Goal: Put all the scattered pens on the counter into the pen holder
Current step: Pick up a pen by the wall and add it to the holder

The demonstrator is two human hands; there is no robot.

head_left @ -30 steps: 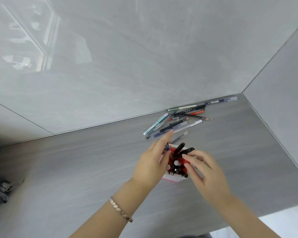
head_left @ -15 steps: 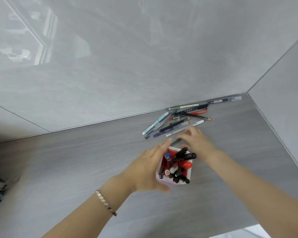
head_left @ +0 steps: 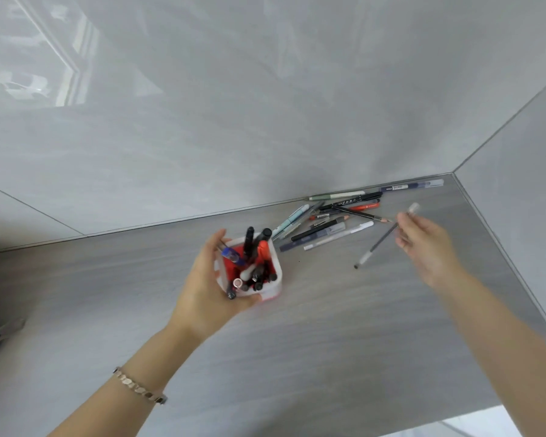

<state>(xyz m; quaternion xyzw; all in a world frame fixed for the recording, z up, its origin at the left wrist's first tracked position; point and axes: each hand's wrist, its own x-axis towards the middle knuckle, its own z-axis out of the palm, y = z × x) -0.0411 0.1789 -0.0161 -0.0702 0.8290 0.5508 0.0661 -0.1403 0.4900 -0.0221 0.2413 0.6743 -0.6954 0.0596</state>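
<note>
Between the two hands, a pen was on its way to the holder.

Right hand [head_left: 423, 244] had its fingers [head_left: 404, 220] clamped on a grey pen [head_left: 379, 241], tip hanging just over the bench [head_left: 328, 342]; left hand [head_left: 213, 288] was wrapped around the holder [head_left: 273, 263], already crowded. Left of the right fingers, a pile [head_left: 328, 222] lay by the wall. Next, I judge, the pen needed swinging over and dropping into a gap.

left hand [head_left: 213, 287] gripping pen holder [head_left: 273, 255] (full), right hand [head_left: 426, 249] pinching pen [head_left: 380, 241]
</note>
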